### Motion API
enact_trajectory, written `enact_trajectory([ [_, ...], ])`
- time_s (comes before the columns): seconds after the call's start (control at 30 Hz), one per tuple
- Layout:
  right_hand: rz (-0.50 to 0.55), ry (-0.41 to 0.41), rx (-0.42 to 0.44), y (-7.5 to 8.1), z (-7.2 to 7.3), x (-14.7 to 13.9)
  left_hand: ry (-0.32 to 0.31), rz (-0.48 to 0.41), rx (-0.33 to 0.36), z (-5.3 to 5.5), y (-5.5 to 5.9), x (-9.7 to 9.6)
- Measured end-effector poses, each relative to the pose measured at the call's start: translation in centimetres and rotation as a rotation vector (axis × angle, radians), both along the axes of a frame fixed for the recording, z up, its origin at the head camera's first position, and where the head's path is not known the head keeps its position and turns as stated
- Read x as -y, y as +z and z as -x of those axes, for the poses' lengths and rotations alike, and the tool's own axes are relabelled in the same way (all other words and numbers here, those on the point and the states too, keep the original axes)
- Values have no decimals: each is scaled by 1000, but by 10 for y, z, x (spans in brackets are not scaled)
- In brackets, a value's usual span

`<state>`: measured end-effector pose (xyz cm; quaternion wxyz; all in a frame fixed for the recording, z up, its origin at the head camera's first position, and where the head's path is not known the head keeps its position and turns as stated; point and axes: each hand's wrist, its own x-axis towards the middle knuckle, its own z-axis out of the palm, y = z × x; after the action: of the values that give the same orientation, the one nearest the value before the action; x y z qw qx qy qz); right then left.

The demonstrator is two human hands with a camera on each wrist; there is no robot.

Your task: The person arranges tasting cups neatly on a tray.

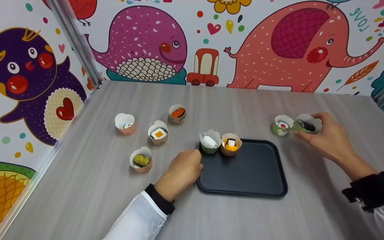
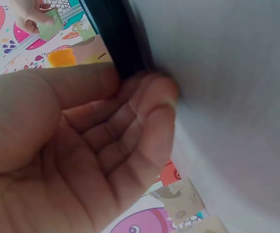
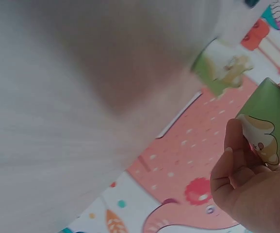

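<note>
My left hand (image 1: 183,168) pinches the left edge of a black rectangular tray (image 1: 245,176); in the left wrist view thumb and curled fingers close on its dark rim (image 2: 114,39). At the right, my right hand (image 1: 333,141) holds a green paper cup (image 3: 263,109) between thumb and fingers, tilted, with a dark piece inside (image 1: 307,125). Close to its left stands another green cup (image 1: 280,129) with a white and red piece. On the tray's back left corner sit a green cup (image 1: 210,148) with a white piece and a tan cup (image 1: 230,151) with an orange and white piece.
Left of the tray stand several paper cups: one with orange roe (image 1: 178,113), one with an orange-centred white piece (image 1: 158,134), one with a green topping (image 1: 141,160), and a pink one (image 1: 125,124). Cartoon-printed walls (image 1: 205,33) border the table's back and left.
</note>
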<state>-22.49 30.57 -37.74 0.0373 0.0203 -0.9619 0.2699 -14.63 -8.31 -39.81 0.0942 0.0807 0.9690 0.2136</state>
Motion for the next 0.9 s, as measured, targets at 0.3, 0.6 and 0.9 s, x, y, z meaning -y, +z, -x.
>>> enact_trajectory([
  [0.3,37,74,-116,2,-14,32,-12,2,-31,-2,1,1],
  [0.6,72,125,-108,-3,-18,68,-14,6,-30,-2,1,2],
  [0.9,48,179,-29,-7,-19,96,-6,5,-11,0,1,1],
])
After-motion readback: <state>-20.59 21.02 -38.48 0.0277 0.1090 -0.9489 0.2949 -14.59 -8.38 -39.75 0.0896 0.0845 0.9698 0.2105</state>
